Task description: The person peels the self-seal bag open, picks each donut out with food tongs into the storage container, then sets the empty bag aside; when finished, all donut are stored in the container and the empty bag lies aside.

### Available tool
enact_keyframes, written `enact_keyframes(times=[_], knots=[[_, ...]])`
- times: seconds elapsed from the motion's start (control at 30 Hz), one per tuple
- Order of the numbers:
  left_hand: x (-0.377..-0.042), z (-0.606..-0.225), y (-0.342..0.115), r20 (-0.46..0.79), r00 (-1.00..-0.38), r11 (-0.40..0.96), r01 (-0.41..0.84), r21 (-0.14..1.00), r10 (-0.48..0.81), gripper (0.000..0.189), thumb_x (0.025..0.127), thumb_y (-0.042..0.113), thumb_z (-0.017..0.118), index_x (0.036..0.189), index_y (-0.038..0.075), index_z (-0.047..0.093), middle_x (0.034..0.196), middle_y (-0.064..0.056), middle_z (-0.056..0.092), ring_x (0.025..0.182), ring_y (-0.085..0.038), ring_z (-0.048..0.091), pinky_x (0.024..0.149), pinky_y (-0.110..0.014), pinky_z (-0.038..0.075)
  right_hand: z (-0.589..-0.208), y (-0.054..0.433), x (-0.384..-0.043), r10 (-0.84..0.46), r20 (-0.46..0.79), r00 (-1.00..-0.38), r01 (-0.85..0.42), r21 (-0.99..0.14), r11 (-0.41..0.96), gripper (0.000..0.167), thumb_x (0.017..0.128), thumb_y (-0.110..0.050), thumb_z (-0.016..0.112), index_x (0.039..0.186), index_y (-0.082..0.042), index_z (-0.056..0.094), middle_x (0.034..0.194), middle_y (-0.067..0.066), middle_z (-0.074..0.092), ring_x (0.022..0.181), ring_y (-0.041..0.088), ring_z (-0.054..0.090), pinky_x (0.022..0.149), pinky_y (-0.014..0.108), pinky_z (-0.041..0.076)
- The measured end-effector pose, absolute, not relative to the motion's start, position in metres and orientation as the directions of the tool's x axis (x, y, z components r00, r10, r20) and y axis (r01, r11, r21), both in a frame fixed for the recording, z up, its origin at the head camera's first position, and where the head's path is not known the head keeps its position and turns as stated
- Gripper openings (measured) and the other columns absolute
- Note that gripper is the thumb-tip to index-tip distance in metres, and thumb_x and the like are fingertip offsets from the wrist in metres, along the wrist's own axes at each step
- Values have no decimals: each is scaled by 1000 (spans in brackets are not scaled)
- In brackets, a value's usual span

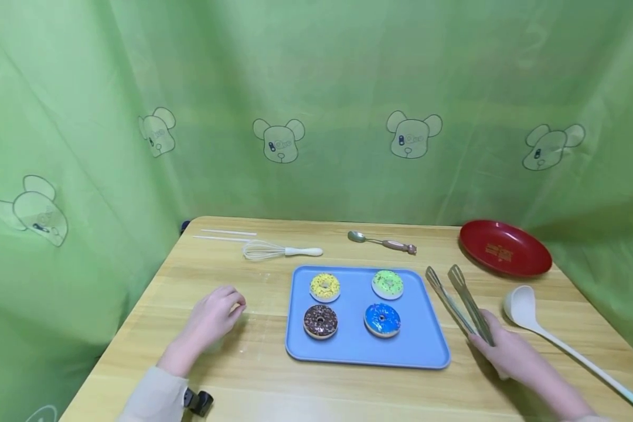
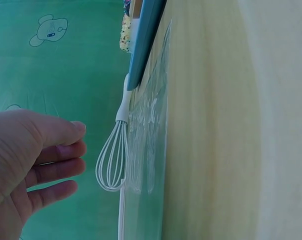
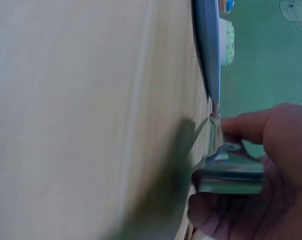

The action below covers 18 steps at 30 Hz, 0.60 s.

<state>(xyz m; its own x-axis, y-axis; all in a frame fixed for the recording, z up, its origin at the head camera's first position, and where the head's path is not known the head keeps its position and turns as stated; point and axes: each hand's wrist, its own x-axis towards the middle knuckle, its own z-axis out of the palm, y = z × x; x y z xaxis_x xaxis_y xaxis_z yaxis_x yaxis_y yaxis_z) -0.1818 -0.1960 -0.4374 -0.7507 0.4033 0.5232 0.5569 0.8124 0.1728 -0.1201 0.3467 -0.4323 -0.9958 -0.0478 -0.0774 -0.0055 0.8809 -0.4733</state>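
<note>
My right hand grips a pair of metal tongs near the back end, with the two arms spread and the tips just right of the blue tray. In the right wrist view the tongs lie between thumb and fingers, above the wood. On the tray sit a yellow donut, a chocolate donut, a green donut and a blue donut. Left of the tray, my left hand is held over the table with loosely bent fingers and nothing in it.
A white whisk, chopsticks and a spoon lie behind the tray. At the right are a red plate and a long-handled ladle, close beside my right hand. A green curtain hangs behind the table.
</note>
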Motion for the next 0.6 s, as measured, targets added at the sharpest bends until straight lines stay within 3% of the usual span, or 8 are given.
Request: enact_keyframes(times=[0.1,0.2,0.37,0.6], knots=[[-182,-436,-195,510,-761,816,550,179,401,12,72,5,76,78,11,67,78,4,60,75,-14,58,66,-29,53,-432,344,-124,-62,-55,-997,-34,-408,912,72,95,-35,50,138,10,15,74,29,59,62,38,62,58,50,50],[-182,-435,-195,484,-782,823,534,194,393,11,73,7,75,79,12,67,79,4,60,76,-14,57,67,-28,53,-431,342,-128,-81,-15,-997,-72,-327,942,74,91,-34,56,133,16,21,97,41,55,85,50,58,70,61,47],[-180,-435,-195,464,-799,831,516,207,381,9,75,8,74,79,12,67,80,4,60,76,-13,57,68,-28,52,-430,339,-132,-70,-78,-994,-42,-323,946,81,89,-37,57,132,19,17,101,44,51,88,53,56,70,60,47],[-178,-436,-198,477,-798,835,510,208,369,10,77,12,74,84,10,67,85,2,61,81,-17,58,70,-31,53,-425,342,-129,-67,-90,-994,-31,-351,936,83,95,-47,44,132,22,15,111,48,43,95,59,50,76,65,43]])
